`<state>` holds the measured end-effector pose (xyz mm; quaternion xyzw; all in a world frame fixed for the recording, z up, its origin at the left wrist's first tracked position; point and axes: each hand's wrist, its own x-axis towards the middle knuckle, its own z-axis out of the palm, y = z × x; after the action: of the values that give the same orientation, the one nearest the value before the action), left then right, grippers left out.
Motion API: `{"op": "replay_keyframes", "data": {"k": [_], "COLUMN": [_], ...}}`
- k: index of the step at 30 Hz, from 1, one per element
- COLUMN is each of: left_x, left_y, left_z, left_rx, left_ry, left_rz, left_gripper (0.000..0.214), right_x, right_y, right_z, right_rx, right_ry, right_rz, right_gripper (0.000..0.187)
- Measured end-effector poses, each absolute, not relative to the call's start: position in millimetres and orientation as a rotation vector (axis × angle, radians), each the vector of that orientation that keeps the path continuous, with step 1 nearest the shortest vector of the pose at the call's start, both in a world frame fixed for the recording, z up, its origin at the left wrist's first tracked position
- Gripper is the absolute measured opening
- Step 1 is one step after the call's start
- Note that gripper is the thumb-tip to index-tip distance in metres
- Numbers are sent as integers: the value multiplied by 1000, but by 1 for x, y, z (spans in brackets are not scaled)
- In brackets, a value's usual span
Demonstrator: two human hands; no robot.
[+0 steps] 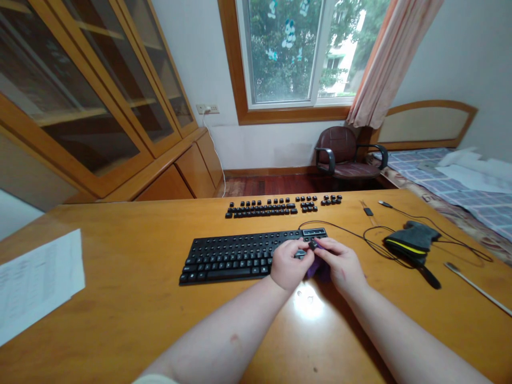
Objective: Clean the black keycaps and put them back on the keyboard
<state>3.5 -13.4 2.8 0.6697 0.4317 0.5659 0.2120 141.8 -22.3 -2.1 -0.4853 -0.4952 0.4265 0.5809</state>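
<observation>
Between my two hands is a small black keycap (312, 245), gripped at the fingertips of my left hand (291, 264), which is closed. My right hand (343, 265) is closed too, its fingers on a purple cloth (320, 271) that hangs below them and meets the keycap. Much of the cloth is hidden behind the fingers. Under and beside my left hand lies a black keyboard (228, 257), its right end partly covered by both hands. Several loose black keycaps (264, 213) are laid out in rows behind the keyboard.
Right of my hands lie a grey cloth item with a yellow stripe (414, 238), a coiled black cable (370, 240), a small wire tool with a black grip (368, 212) and a thin white stick (478, 287). Printed papers (40, 282) lie at left. Beyond the table stands a chair (340, 146).
</observation>
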Motion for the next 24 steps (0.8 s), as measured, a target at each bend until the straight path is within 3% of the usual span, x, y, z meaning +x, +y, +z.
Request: {"op": "replay_keyframes", "data": {"k": [5, 12, 17, 24], "left_x": [3, 3, 2, 3], "left_y": [-12, -11, -7, -4], "left_z": [4, 4, 5, 2], "left_rx": [1844, 1776, 1620, 1504], "left_ry": [1192, 1192, 1046, 884], "left_rz": [1558, 1531, 1334, 1186], "left_gripper": [6, 4, 4, 5], "right_x": [142, 141, 148, 157], "right_y": [-23, -25, -20, -16], "right_z": [4, -4, 0, 2], "right_rx": [-1072, -1123, -1074, -936], "right_ry": [-1356, -1240, -1300, -1364], "right_rz": [1033, 896, 1086, 1255], "right_gripper": [28, 21, 32, 31]}}
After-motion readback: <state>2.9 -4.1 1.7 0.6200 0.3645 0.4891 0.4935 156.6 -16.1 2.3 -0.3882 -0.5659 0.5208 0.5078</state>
